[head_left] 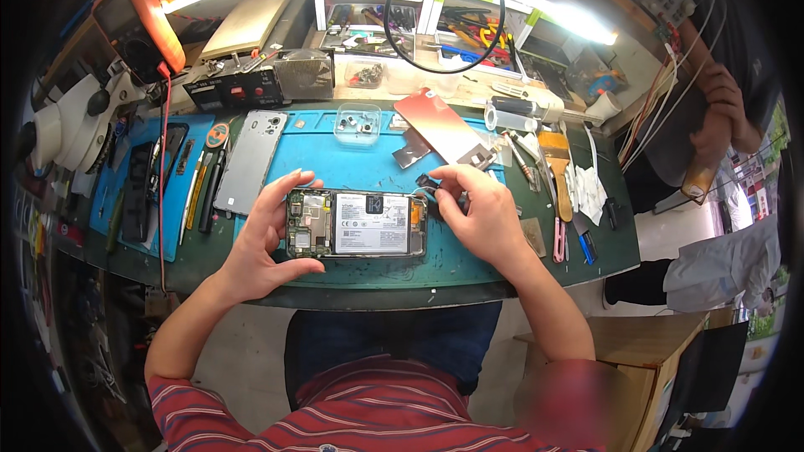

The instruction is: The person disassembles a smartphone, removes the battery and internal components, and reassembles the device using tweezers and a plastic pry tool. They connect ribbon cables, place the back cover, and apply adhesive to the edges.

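My left hand (pixel 268 243) grips the left end of an opened phone (pixel 310 226), thumb along its lower edge. The phone shows a circuit board and a white-labelled battery (pixel 360 234). My right hand (pixel 473 213) pinches a small black part (pixel 427 184) by the phone's upper right corner, where a thin pale wire runs. Behind them on the blue mat (pixel 318 163) are a clear box of small parts (pixel 357 124), a dark rectangular piece (pixel 410 151) and a red-and-silver panel (pixel 431 121). A grey back plate (pixel 249 163) lies left of my left hand.
Tool tray (pixel 113 184), orange multimeter (pixel 138 21) and white microscope (pixel 71 130) stand left; a black power unit (pixel 234 84) behind; brushes and tools (pixel 553 159) right. A cable loop (pixel 394 29) hangs above. Two people (pixel 716 100) (pixel 703 268) are beyond the bench's right side.
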### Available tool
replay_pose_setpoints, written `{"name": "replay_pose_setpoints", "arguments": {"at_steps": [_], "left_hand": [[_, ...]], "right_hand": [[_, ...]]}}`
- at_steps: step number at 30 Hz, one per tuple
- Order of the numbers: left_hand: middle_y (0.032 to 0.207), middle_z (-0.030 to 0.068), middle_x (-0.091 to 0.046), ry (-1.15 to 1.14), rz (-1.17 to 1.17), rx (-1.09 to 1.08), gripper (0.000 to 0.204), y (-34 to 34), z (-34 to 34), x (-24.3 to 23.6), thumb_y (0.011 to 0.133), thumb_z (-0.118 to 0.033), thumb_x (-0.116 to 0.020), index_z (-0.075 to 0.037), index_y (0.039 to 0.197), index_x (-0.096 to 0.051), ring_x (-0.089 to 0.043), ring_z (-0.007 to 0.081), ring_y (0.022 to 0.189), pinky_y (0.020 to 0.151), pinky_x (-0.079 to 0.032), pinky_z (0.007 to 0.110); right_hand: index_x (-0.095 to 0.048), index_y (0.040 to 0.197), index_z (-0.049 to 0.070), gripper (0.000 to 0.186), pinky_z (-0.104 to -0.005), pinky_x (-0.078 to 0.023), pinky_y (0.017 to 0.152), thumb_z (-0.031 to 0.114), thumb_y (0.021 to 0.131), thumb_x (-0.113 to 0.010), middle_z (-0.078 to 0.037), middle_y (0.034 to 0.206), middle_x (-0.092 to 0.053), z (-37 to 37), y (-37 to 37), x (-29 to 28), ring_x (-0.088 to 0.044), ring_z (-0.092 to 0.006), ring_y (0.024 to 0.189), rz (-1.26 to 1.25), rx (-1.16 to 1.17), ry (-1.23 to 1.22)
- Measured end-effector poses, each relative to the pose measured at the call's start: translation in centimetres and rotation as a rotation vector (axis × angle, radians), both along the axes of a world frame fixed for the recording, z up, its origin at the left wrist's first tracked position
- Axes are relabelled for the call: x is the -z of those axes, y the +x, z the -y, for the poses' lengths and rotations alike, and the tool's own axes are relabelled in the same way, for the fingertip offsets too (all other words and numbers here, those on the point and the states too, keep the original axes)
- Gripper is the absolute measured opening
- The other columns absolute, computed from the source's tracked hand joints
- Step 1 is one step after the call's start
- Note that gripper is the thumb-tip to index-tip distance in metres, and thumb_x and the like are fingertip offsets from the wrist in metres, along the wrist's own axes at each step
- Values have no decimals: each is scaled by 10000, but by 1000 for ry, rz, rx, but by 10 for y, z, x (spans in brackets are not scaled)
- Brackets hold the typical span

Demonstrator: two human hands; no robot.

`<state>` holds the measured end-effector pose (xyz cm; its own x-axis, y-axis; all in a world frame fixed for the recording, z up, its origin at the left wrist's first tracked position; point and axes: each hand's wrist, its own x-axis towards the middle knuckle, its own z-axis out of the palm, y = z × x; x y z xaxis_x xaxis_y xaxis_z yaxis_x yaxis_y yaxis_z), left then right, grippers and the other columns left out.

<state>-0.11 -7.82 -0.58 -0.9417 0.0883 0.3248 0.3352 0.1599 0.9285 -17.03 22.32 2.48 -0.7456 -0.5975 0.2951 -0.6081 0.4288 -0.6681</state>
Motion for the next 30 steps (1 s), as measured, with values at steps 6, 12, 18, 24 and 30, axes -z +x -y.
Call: {"name": "replay_pose_setpoints", "arguments": {"at_steps": [6,12,18,24,30], "left_hand": [[1625,148,-368,-173,-116,5,1187,4,6,-3,763,-136,-1009,-100,1698,-278,-485,311,1523,1157,-564,433],[1607,156,-359,-254,-234,-29,1181,5,-3,-10,753,-181,-1019,-101,1685,-297,-550,304,1455,1069,-626,403],[1679,159,-372,-47,109,-61,1237,11,1,-9,786,-206,-997,-47,1722,-204,-582,265,1417,1147,-534,399],[1650,163,-379,-105,27,-70,1189,9,2,-3,779,-174,-1002,-67,1702,-261,-607,269,1391,1082,-612,394],[1673,177,-375,-105,7,-67,1272,11,0,-2,764,-239,-1013,-57,1727,-202,-567,264,1418,1160,-507,395]], "right_hand": [[-732,1288,55,316,-356,-592,755,64,973,-709,-97,949,-752,-4,-1,-10,-739,-205,817,150,-38,-70],[-726,1340,54,349,-316,-587,769,59,992,-696,-79,1007,-756,-8,3,-10,-726,-140,891,320,-108,-279],[-748,1288,50,291,-281,-577,749,117,1005,-736,-68,982,-778,-17,15,-10,-730,-102,822,426,-56,-101],[-686,1355,32,338,-275,-570,725,155,1044,-738,-48,915,-783,-17,33,-11,-732,-89,792,494,-56,-41],[-596,1432,-4,430,-297,-619,748,184,1072,-737,-122,1095,-776,-20,28,-6,-770,-178,859,1047,-100,-440]]}}
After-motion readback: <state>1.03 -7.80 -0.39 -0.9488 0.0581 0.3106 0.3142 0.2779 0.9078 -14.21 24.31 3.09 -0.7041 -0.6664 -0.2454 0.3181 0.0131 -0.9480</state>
